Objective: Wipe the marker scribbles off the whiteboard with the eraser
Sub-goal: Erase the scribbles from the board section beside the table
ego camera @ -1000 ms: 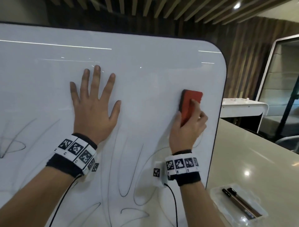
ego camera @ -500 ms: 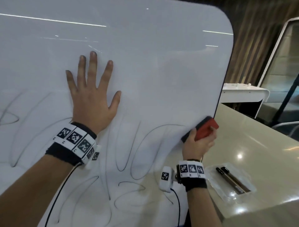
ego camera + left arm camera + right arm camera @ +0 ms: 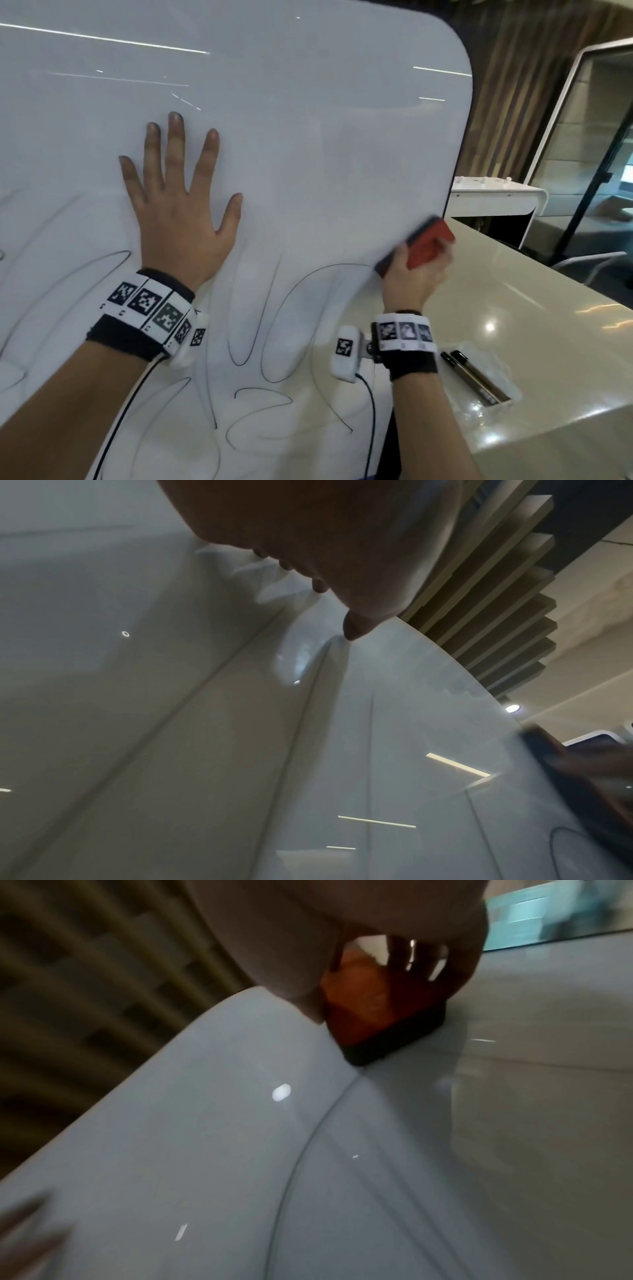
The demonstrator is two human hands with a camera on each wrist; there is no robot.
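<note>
Against the right edge of the whiteboard [image 3: 308,137], about midway down its visible height, the right hand [image 3: 411,284] grips the eraser [image 3: 426,245], thumb on one long side and fingers curled over the other. The eraser has a red back and a dark felt face; the right wrist view shows the felt pressed flat to the board surface. Its outline is motion-blurred in the head view.

Left of centre on the board, the left hand [image 3: 178,212] lies palm-flat with fingers straight and spread, holding nothing. The left wrist view confirms the fingertips [image 3: 352,630] touching the board. The two hands are well apart.

Marker scribbles [image 3: 260,325], thin dark loops, cover the lower part of the board, from the left edge across to just below the eraser. One curved line runs up to the eraser's lower end. The upper part of the board, above both hands, carries only light reflections.

Beside the board's right edge stands a glossy beige counter [image 3: 531,308]. Near the counter's front edge sits a clear tray [image 3: 503,380] holding two dark markers [image 3: 472,377] laid side by side. Both wrists wear bands with black-and-white coded tags.
</note>
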